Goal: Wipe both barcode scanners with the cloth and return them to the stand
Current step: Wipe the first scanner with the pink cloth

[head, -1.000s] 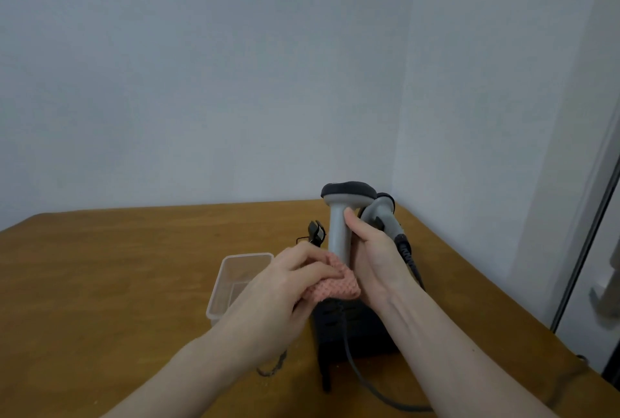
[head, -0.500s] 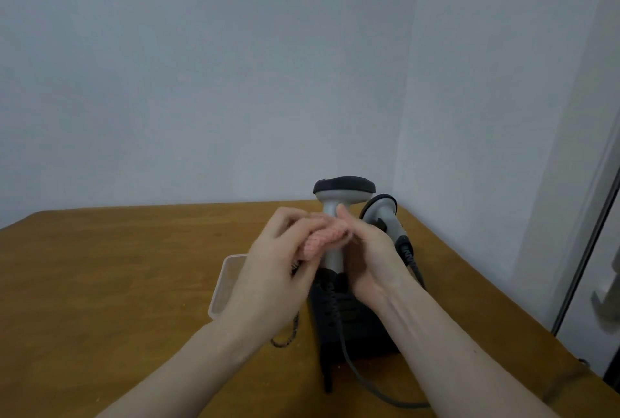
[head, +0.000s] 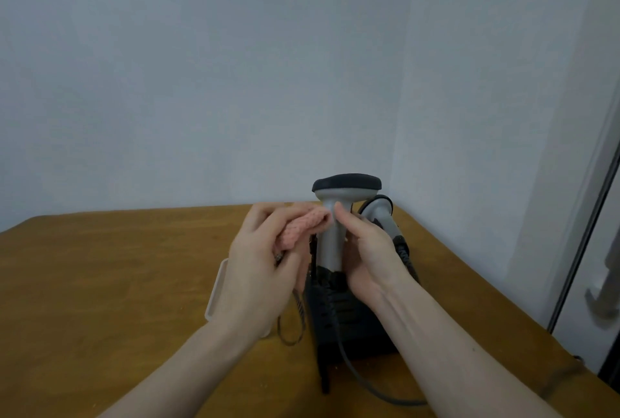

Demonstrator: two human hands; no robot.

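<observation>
Your right hand [head: 365, 250] is wrapped round the grey handle of the near barcode scanner [head: 335, 216], thumb up the near side just under the black head, holding it upright over the black stand [head: 349, 317]. Your left hand [head: 265, 270] grips the bunched pink cloth [head: 302, 224] and presses its far end against the left side of the neck.

The scanner looks like a rigid plastic shell, light enough for one hand, and smooth, so it could twist in your grip under the rubbing. Hold it low on the handle, as you do, and leave the neck and head free for the cloth. The cloth is soft and knitted; it will fold round the curves, so keep it bunched under your fingertips.

The second scanner [head: 380, 216] sits just to the right and slightly farther, apparently in the stand. A grey cable [head: 355, 374] trails from the stand towards you; mind that it may drag. A clear plastic tray [head: 216, 287] lies on the wooden table [head: 100, 283], left of the stand, partly hidden by your left hand.
</observation>
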